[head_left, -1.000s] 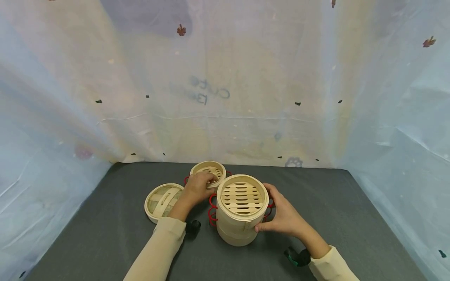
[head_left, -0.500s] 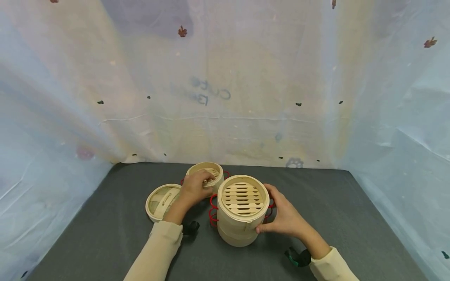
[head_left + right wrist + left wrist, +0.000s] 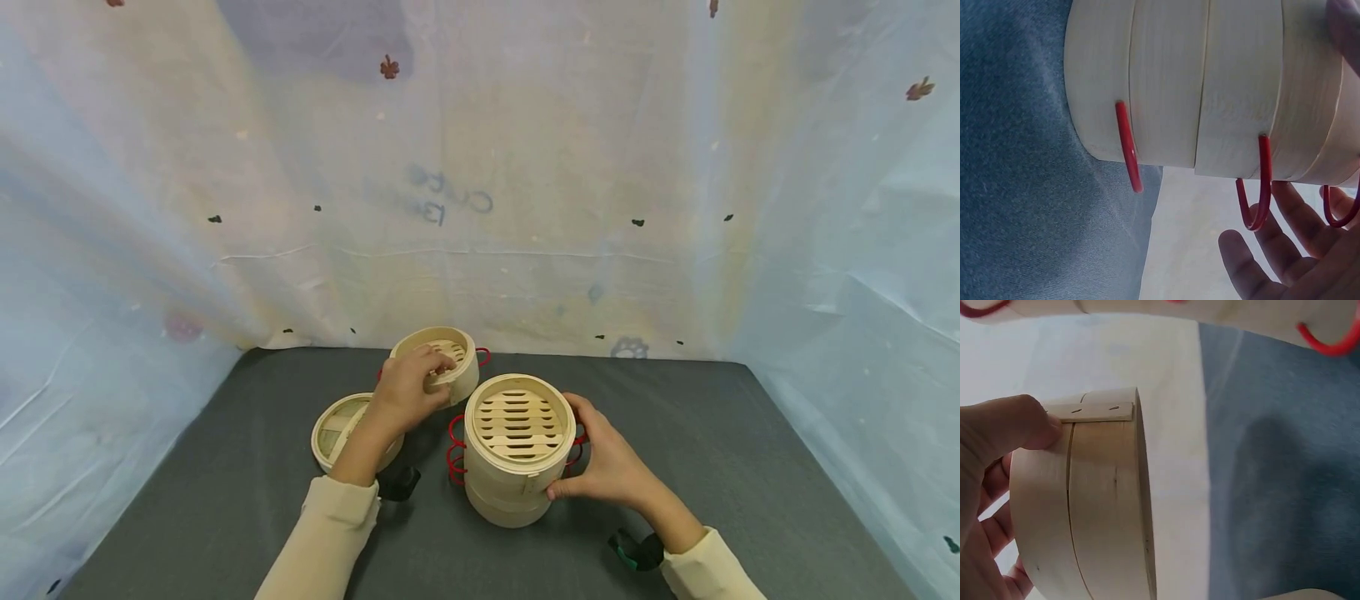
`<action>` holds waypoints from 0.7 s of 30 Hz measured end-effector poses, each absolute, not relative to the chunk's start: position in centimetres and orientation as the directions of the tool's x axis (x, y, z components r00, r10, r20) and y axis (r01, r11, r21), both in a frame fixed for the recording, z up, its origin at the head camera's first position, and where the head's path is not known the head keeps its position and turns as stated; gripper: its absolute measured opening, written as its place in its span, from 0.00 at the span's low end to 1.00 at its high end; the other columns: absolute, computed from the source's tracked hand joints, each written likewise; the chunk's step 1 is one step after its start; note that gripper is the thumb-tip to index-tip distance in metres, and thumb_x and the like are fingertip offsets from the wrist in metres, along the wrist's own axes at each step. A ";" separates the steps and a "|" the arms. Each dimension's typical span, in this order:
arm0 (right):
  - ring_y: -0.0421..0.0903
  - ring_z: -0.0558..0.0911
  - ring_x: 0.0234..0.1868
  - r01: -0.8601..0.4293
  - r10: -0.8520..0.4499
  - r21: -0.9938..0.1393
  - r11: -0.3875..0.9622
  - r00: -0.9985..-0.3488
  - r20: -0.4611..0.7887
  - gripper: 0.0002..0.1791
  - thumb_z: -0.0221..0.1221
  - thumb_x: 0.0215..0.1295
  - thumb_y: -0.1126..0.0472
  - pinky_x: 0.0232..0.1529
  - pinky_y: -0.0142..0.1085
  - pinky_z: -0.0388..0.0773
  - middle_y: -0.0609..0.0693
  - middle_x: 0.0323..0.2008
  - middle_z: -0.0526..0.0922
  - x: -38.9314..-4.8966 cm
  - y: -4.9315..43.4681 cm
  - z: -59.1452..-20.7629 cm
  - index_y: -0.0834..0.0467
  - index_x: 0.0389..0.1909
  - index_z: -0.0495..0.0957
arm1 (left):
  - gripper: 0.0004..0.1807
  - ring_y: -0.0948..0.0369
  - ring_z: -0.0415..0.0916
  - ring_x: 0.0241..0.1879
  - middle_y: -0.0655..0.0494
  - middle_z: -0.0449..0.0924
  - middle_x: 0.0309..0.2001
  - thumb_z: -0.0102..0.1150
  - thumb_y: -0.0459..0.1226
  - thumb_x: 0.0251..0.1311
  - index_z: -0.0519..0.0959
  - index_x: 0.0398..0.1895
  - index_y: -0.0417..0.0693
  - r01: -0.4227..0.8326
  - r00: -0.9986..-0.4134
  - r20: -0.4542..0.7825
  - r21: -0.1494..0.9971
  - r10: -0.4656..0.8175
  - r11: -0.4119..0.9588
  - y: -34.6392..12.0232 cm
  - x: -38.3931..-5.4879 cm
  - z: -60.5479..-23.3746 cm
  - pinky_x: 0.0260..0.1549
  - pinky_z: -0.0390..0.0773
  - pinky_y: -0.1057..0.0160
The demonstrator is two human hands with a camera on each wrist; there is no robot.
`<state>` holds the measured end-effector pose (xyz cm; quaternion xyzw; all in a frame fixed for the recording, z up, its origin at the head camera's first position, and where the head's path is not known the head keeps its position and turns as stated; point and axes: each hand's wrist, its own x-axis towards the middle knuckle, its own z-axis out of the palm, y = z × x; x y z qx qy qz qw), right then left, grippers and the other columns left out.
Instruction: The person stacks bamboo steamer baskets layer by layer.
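My left hand [image 3: 405, 387] pinches the near rim of a single round bamboo steamer basket [image 3: 467, 382] with a slatted floor and red side handles. In the left wrist view the thumb presses the outer wall of this basket [image 3: 1107, 494], fingers behind the rim, and a gap shows between it and the grey surface. My right hand [image 3: 606, 465] holds the right side of a taller stack of steamer baskets [image 3: 501, 492], thumb in front and fingers behind. Red handles [image 3: 1261, 187] stick out from the stack [image 3: 1166, 81] in the right wrist view.
A round woven steamer lid [image 3: 327, 433] with a strap handle lies left of the stack, partly behind the left forearm. The grey tabletop [image 3: 225, 500] ends at a pale plastic sheet [image 3: 525, 283] behind, with more sheeting at both sides.
My left hand has shifted left and raised the single basket, which sits higher and farther from the stack. More of the lid is covered by the left arm. The right hand and stack stay put.
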<state>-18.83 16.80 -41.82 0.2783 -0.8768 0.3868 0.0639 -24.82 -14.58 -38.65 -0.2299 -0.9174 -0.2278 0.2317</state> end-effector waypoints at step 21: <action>0.47 0.71 0.56 -0.552 -0.458 -0.648 0.524 -0.825 0.332 0.63 0.79 0.33 0.44 0.48 0.51 0.72 0.48 0.62 0.70 -18.6 16.9 -41.5 0.46 0.72 0.54 | 0.16 0.64 0.73 0.32 0.61 0.79 0.37 0.65 0.33 0.44 0.83 0.40 0.56 0.590 -0.736 0.590 0.319 0.332 0.742 -14.3 -21.4 -32.9 0.37 0.68 0.55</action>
